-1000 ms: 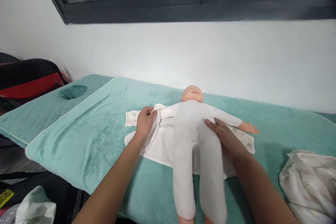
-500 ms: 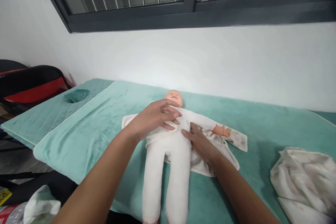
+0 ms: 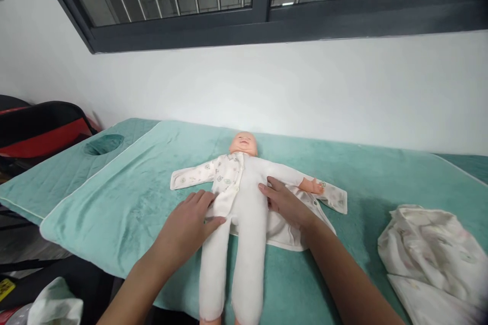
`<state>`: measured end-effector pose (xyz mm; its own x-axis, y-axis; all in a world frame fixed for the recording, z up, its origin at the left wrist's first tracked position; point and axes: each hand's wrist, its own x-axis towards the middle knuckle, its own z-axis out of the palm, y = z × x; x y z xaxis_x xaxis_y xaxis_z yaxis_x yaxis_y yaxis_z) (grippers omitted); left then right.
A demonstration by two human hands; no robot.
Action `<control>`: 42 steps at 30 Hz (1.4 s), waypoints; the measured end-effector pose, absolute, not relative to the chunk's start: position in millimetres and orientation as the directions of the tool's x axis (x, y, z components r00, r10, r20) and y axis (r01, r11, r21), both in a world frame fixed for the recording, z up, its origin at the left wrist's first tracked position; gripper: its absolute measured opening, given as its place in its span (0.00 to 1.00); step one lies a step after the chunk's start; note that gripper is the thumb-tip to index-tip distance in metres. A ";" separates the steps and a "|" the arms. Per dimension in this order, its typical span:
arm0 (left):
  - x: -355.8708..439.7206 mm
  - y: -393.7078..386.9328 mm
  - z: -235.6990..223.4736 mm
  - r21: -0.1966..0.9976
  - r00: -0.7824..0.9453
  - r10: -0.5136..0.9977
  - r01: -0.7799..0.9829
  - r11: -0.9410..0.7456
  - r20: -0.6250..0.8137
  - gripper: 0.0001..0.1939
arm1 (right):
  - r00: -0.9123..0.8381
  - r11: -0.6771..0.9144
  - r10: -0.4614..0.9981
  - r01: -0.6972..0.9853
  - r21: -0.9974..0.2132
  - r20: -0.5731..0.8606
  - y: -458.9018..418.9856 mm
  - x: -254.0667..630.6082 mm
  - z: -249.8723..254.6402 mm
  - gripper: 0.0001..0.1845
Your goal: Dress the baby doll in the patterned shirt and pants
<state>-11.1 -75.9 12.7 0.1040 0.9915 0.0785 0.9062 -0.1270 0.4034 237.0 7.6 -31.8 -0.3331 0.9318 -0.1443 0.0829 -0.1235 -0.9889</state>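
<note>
A baby doll (image 3: 244, 213) with a white cloth body lies on its back on a teal towel (image 3: 125, 198), head toward the wall. A white printed baby jacket (image 3: 223, 177) lies under it; its left half is folded over the doll's chest, its right half (image 3: 305, 223) lies spread flat. My left hand (image 3: 188, 226) rests flat on the jacket's lower hem at the doll's hip, fingers stretched out. My right hand (image 3: 284, 200) lies flat on the doll's belly and the spread half, fingers open.
A crumpled white cloth (image 3: 427, 259) lies on the towel at the right. A teal padded table (image 3: 72, 162) with a face hole (image 3: 103, 143) extends left. A black and red chair (image 3: 41, 129) stands far left. A white wall runs close behind.
My left hand drew the jacket's left half over the doll's chest, then slid down from the chest to the hem at the hip. My right hand stayed on the doll's belly.
</note>
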 end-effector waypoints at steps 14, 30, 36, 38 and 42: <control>-14.6 -101.5 19.7 0.678 0.194 0.973 0.699 -0.227 0.126 0.15 | -0.478 -0.270 0.853 -0.065 -0.961 -0.207 -4.4 226.9 -30.8 0.29; 156.4 45.8 38.0 -0.115 0.656 0.740 0.755 -0.646 0.147 0.12 | -0.530 0.330 0.835 0.270 -0.905 0.146 -0.2 238.7 -45.9 0.22; 131.6 65.3 47.1 -0.151 0.668 0.720 0.744 -0.651 0.189 0.10 | -0.483 0.444 0.839 0.338 -0.830 0.252 8.9 252.8 -26.1 0.15; 125.6 67.6 48.7 -0.153 0.654 0.722 0.756 -0.636 0.226 0.11 | -0.275 0.361 0.928 0.509 -0.781 0.250 20.9 269.3 -27.2 0.14; 122.4 65.8 46.5 -0.181 0.662 0.712 0.749 -0.637 0.236 0.14 | 0.171 -0.038 0.969 0.817 -0.575 0.179 38.9 302.4 -34.1 0.15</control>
